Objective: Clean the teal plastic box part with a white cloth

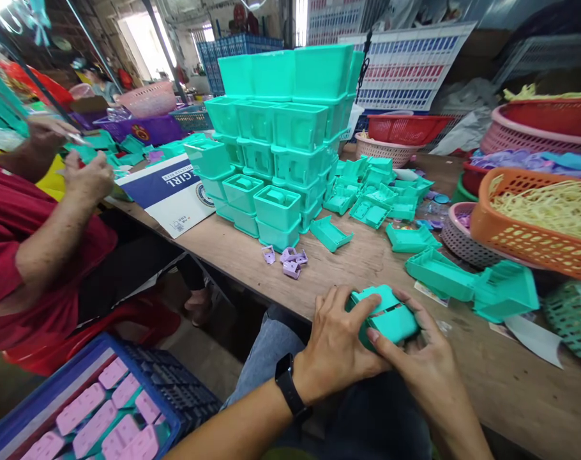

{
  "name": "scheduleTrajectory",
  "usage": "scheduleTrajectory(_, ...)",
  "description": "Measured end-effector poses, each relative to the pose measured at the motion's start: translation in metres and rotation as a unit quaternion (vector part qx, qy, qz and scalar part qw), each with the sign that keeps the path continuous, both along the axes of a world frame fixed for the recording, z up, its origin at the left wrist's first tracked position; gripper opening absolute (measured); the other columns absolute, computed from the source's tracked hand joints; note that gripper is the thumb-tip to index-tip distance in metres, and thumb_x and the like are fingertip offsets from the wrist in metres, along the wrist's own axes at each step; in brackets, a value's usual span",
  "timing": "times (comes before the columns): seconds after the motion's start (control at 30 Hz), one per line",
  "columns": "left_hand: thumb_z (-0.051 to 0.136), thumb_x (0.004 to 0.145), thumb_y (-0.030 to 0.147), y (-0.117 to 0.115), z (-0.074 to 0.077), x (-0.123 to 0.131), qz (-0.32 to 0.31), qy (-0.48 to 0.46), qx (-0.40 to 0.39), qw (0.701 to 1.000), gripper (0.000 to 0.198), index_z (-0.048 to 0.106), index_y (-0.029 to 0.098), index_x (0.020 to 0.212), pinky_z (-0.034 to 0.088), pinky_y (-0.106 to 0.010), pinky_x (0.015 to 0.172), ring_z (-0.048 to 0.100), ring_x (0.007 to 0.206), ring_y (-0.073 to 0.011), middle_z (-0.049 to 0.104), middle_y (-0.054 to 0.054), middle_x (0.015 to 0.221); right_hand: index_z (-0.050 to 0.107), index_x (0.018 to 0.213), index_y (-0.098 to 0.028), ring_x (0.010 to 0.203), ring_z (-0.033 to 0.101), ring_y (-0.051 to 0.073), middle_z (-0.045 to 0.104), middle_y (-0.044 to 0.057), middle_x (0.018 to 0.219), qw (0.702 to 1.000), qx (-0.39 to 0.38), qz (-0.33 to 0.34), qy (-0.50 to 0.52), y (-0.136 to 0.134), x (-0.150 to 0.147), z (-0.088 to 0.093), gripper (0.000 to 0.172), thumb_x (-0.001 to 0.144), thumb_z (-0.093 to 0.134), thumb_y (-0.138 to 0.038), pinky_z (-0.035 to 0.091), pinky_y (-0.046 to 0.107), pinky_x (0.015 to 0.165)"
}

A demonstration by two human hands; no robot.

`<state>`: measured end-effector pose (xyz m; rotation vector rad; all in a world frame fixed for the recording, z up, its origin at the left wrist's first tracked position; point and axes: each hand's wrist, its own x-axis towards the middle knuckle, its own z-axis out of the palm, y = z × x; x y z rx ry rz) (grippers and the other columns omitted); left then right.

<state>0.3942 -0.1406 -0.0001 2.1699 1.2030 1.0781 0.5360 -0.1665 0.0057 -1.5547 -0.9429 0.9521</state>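
Both my hands hold one small teal plastic box (389, 316) at the near edge of the wooden table (252, 262). My left hand (338, 342), with a black watch on its wrist, grips the box from the left, its thumb lying on top. From the right my right hand (422, 358) closes around it, with the thumb pressed on the front face. A few small lilac plastic clips (290, 259) lie on the table just beyond my hands. Loose teal box parts (438, 271) are scattered to the right.
A tall stack of teal boxes (281, 140) stands mid-table. An orange basket of yellow strands (539, 220) and other baskets fill the right side. A person in a red shirt (27, 249) works at the left. A blue crate with lilac parts (94, 409) sits on the floor.
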Motion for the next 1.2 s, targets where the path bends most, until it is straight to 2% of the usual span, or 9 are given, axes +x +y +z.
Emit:
scheduleTrajectory(0.1,0.085,0.072,0.05,0.001,-0.002,0.001,0.003,-0.015,0.018,1.0,0.068,0.065,0.025,0.132,0.058,-0.055,0.089,0.065,0.109,-0.0351,0.063,-0.013,0.117,0.054,0.14,-0.017,0.086,0.073,0.029,0.075,0.015,0.108,1.0,-0.017,-0.007,0.026,0.0,-0.001,0.004,0.111,0.045,0.093,-0.063,0.063,0.035,0.065)
scheduleTrajectory(0.23,0.084,0.074,0.05,0.002,-0.005,0.002,0.008,-0.029,0.035,0.999,0.063,0.066,0.026,0.128,0.057,-0.053,0.09,0.066,0.109,-0.0338,0.065,-0.013,0.118,0.054,0.138,-0.017,0.096,0.074,0.032,0.074,0.019,0.118,0.998,-0.016,-0.022,0.065,0.003,-0.003,0.006,0.114,0.04,0.095,-0.059,0.065,0.036,0.075)
scheduleTrajectory(0.43,0.09,0.066,0.048,0.003,-0.011,0.005,0.022,-0.052,0.067,0.996,0.067,0.065,0.028,0.126,0.056,-0.05,0.086,0.067,0.106,-0.032,0.066,-0.011,0.119,0.056,0.138,-0.016,0.114,0.071,0.036,0.066,0.023,0.137,0.996,-0.021,-0.037,0.076,0.004,-0.006,0.01,0.115,0.038,0.096,-0.056,0.066,0.037,0.085)
scheduleTrajectory(0.57,0.095,0.058,0.047,0.002,-0.012,0.006,0.025,-0.069,0.073,0.995,0.075,0.065,0.027,0.124,0.056,-0.049,0.086,0.067,0.107,-0.032,0.066,-0.01,0.119,0.051,0.145,-0.014,0.114,0.071,0.036,0.065,0.024,0.139,0.996,-0.028,-0.035,0.078,0.003,-0.004,0.009,0.124,0.038,0.097,-0.055,0.066,0.034,0.08)
scheduleTrajectory(0.67,0.097,0.055,0.044,0.001,-0.012,0.006,0.027,-0.075,0.068,0.994,0.076,0.066,0.027,0.123,0.056,-0.048,0.087,0.068,0.106,-0.0315,0.067,-0.01,0.12,0.051,0.145,-0.015,0.116,0.071,0.037,0.065,0.024,0.139,0.996,-0.031,-0.031,0.082,0.002,-0.003,0.008,0.121,0.04,0.097,-0.054,0.067,0.035,0.079)
scheduleTrajectory(0.73,0.097,0.054,0.04,0.002,-0.011,0.005,0.027,-0.077,0.061,0.995,0.077,0.066,0.027,0.123,0.055,-0.048,0.088,0.067,0.107,-0.0313,0.067,-0.009,0.121,0.054,0.142,-0.015,0.118,0.07,0.039,0.065,0.024,0.139,0.996,-0.028,-0.031,0.084,0.002,-0.002,0.008,0.118,0.04,0.097,-0.054,0.067,0.038,0.083)
scheduleTrajectory(0.9,0.101,0.049,0.042,0.008,-0.008,-0.003,-0.036,-0.075,0.013,0.996,0.085,0.068,0.026,0.125,0.053,-0.046,0.095,0.067,0.111,-0.0309,0.067,-0.008,0.121,0.058,0.138,-0.018,0.129,0.063,0.039,0.063,0.021,0.144,0.996,-0.022,-0.032,0.077,-0.001,0.003,0.006,0.111,0.042,0.097,-0.055,0.059,0.043,0.102)
scheduleTrajectory(0.97,0.101,0.049,0.041,0.01,-0.006,-0.005,-0.058,-0.074,-0.008,0.996,0.086,0.068,0.026,0.126,0.052,-0.046,0.096,0.068,0.112,-0.031,0.067,-0.008,0.12,0.058,0.138,-0.018,0.13,0.063,0.04,0.063,0.021,0.143,0.997,-0.019,-0.03,0.073,-0.002,0.004,0.005,0.11,0.042,0.097,-0.055,0.06,0.044,0.101)
scheduleTrajectory(1.2,0.1,0.053,0.037,0.008,-0.007,-0.006,-0.069,-0.099,-0.024,0.992,0.09,0.063,0.023,0.133,0.054,-0.047,0.1,0.066,0.115,-0.0324,0.064,-0.011,0.125,0.055,0.142,-0.019,0.12,0.068,0.038,0.065,0.021,0.14,1.0,0.008,-0.005,0.028,-0.003,0.002,-0.001,0.106,0.052,0.094,-0.057,0.065,0.043,0.09)
